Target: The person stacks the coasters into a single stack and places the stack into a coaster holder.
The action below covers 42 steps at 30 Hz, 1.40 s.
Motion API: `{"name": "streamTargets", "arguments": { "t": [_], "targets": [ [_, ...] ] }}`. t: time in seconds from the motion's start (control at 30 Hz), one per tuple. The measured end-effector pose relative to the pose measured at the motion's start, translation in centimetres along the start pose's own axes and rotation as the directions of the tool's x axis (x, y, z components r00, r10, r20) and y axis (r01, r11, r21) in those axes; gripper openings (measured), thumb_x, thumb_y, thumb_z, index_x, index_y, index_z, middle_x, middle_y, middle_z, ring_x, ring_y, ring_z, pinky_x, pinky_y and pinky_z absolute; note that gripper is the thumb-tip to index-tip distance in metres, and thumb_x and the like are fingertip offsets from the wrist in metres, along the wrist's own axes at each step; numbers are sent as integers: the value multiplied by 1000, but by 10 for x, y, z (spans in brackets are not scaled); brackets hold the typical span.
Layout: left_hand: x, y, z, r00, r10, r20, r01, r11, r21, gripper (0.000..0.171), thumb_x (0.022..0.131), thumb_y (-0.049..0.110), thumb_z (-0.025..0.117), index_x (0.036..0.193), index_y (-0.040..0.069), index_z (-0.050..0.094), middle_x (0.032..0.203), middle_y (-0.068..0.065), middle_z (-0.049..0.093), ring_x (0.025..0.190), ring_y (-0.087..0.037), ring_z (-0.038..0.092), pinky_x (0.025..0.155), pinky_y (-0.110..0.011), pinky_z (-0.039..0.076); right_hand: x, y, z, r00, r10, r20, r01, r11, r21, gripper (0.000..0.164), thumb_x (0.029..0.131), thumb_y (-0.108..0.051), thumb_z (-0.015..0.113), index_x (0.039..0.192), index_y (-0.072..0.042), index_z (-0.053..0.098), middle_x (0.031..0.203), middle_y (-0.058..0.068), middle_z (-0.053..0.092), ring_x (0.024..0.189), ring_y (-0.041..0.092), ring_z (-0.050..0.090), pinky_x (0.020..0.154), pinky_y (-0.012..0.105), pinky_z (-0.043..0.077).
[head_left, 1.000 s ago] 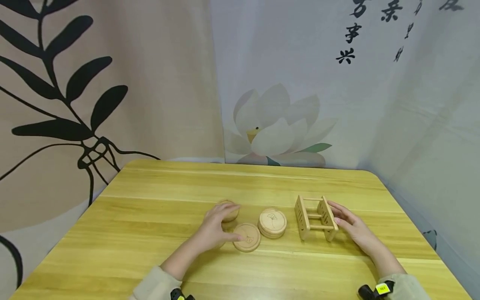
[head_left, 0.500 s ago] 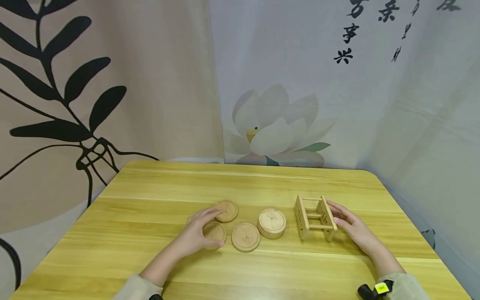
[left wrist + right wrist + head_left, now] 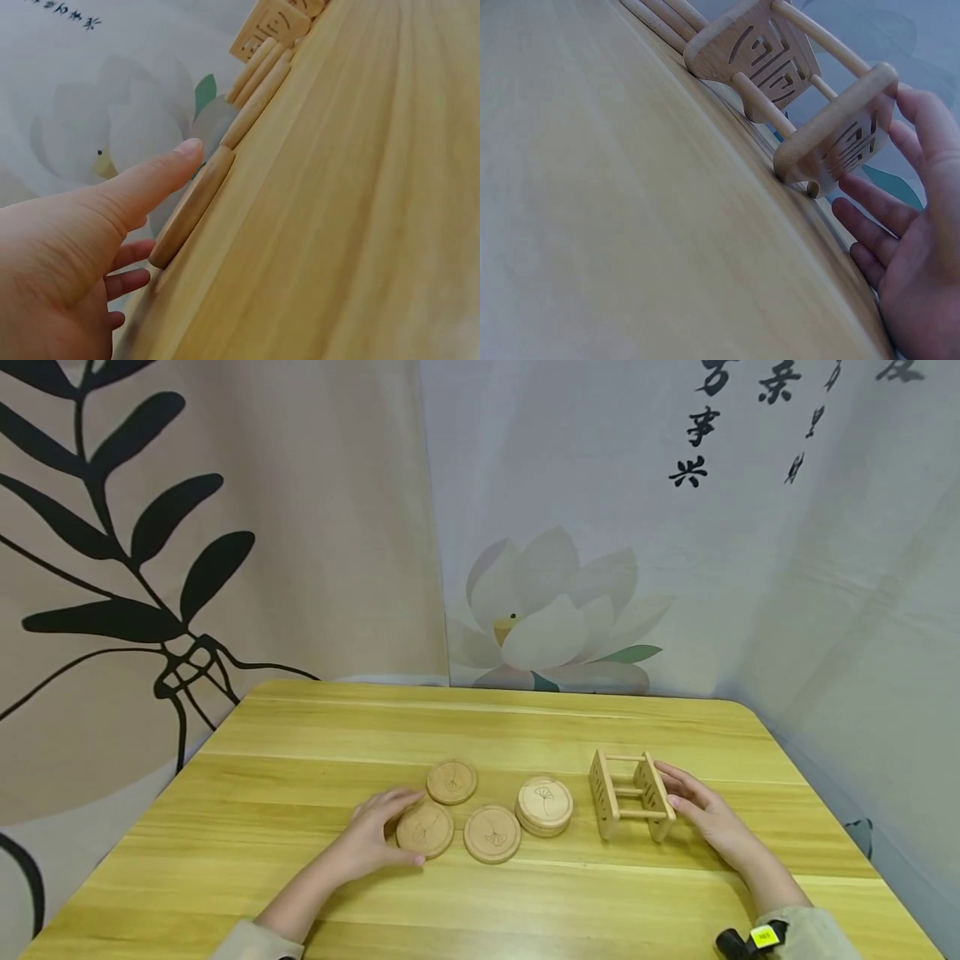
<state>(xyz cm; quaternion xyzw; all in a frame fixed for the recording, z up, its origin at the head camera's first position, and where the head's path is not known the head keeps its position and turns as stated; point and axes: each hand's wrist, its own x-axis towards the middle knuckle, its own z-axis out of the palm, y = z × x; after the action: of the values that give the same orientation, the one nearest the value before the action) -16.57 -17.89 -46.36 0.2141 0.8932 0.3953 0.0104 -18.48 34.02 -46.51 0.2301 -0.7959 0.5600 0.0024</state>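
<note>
Wooden discs (image 3: 492, 834) lie midway between the table's (image 3: 570, 910) side edges, the left hand (image 3: 367, 833) around the leftmost disc (image 3: 426, 830), fingers apart; nearer the right edge, the right hand (image 3: 708, 818), fingers parted, touches a rack (image 3: 628, 792).

Rnd coasters (image 3: 492, 835) flat, wdn rack (image 3: 629, 792) upright

The rack (image 3: 628, 792) stands on the table (image 3: 570, 902), right of the coaster stack (image 3: 544, 807). The right hand (image 3: 708, 818) is at its right panel. Left of the stack lie the front right coaster (image 3: 492, 834) and the front left coaster (image 3: 425, 830), with the rear coaster (image 3: 452, 782) behind. The left hand (image 3: 367, 839) is leftmost.
</note>
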Motion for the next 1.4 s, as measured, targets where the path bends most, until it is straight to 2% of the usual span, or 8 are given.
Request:
{"name": "streamTargets", "arguments": {
  "t": [0.23, 0.33, 0.5, 0.73, 1.0, 1.23, 1.4],
  "targets": [
    [-4, -4, 2, 1000, -27, 10, 27, 1000, 7, 93, 61, 44, 87, 140, 12, 50, 143, -16, 42, 134, -42, 29, 102, -66, 13, -1, 0, 0, 1000, 9, -7, -9, 1000, -8, 48, 103, -5, 41, 149, -2, 30, 136, -1, 49, 117, -2, 48, 90, 15, 39],
    [-4, -4, 2, 1000, -19, 11, 19, 1000, 16, 92, 61, 44, 86, 139, 11, 50, 143, -16, 43, 133, -41, 29, 103, -63, 12, 0, 1, 0, 1000, 18, -10, -18, 1000, -13, 48, 103, -6, 41, 149, -2, 30, 137, 2, 49, 117, -1, 48, 90, 15, 39],
    [-2, -5, 3, 1000, 4, 8, -5, 999, 36, 90, 62, 42, 87, 138, 9, 52, 142, -13, 45, 132, -38, 31, 103, -60, 12, 1, 2, -1, 999, 34, -12, -34, 999, -19, 48, 103, -8, 42, 149, -5, 31, 135, -3, 50, 116, -2, 49, 89, 15, 39],
    [-1, -5, 3, 999, 34, 16, -35, 998, 50, 87, 65, 42, 85, 137, 6, 52, 140, -12, 46, 131, -37, 32, 102, -61, 15, 1, 2, -1, 1000, 19, -9, -19, 1000, -21, 48, 103, -6, 41, 149, -4, 30, 137, 8, 49, 116, -1, 49, 90, 15, 38],
    [-2, -7, 3, 997, 74, 21, -75, 996, 46, 88, 65, 46, 82, 137, 4, 52, 139, -12, 47, 130, -38, 34, 101, -63, 16, 0, -2, 0, 1000, 19, -6, -19, 1000, -16, 48, 103, -6, 41, 149, -2, 29, 138, 11, 47, 117, -2, 48, 90, 15, 38],
    [-2, -8, 2, 998, 61, 32, -62, 998, 16, 89, 64, 46, 83, 138, 5, 52, 141, -11, 46, 131, -37, 33, 101, -65, 15, 1, -4, 1, 1000, 21, -3, -21, 1000, -20, 48, 103, -5, 41, 149, -2, 29, 139, 27, 43, 116, -2, 48, 90, 15, 38],
    [-1, -8, 1, 998, 53, 38, -53, 999, 5, 89, 64, 46, 83, 138, 6, 52, 140, -9, 46, 131, -36, 33, 101, -65, 16, 0, -3, 1, 1000, 2, 0, -2, 1000, -24, 48, 103, -4, 41, 149, -2, 29, 137, 22, 46, 116, -1, 49, 89, 15, 39]
  ]
}}
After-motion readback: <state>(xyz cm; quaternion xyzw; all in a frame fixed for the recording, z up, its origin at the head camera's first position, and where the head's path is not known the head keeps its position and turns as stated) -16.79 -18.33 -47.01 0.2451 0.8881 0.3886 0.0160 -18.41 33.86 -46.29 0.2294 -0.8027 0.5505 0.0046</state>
